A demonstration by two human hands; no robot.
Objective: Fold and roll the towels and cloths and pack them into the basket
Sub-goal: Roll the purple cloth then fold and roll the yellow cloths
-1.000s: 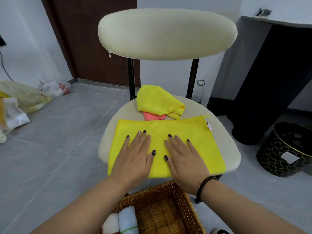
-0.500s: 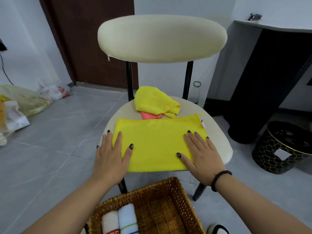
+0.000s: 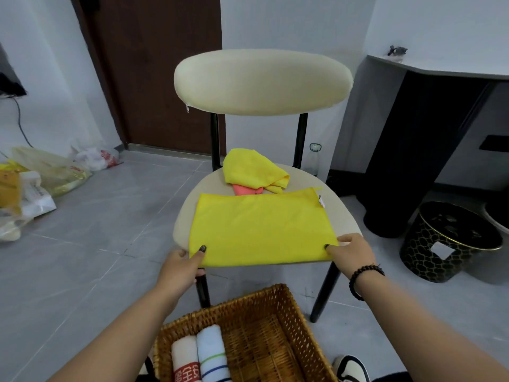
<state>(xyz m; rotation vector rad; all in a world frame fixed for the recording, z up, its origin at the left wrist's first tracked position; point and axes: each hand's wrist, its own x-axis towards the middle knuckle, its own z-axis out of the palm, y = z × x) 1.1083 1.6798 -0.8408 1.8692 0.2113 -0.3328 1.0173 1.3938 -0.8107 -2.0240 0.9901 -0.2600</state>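
Bags [image 3: 41,177], several, lie heaped on the floor at nine o'clock; their number is hard to make out. Two hands work at the chair [image 3: 264,210]. The left hand [image 3: 180,268] pinches the flat yellow cloth [image 3: 261,230] at its seven o'clock corner, thumb on top, fingers hidden beneath. Three cloths lie on the seat: this flat one, a crumpled yellow one [image 3: 253,169] at twelve o'clock, and a pink one [image 3: 245,188] mostly hidden under it. The basket [image 3: 275,326] at six o'clock holds two rolled towels [image 3: 199,357], cut off by the frame. The right hand [image 3: 351,250] pinches the five o'clock corner. One black stool [image 3: 446,241] stands at three o'clock.
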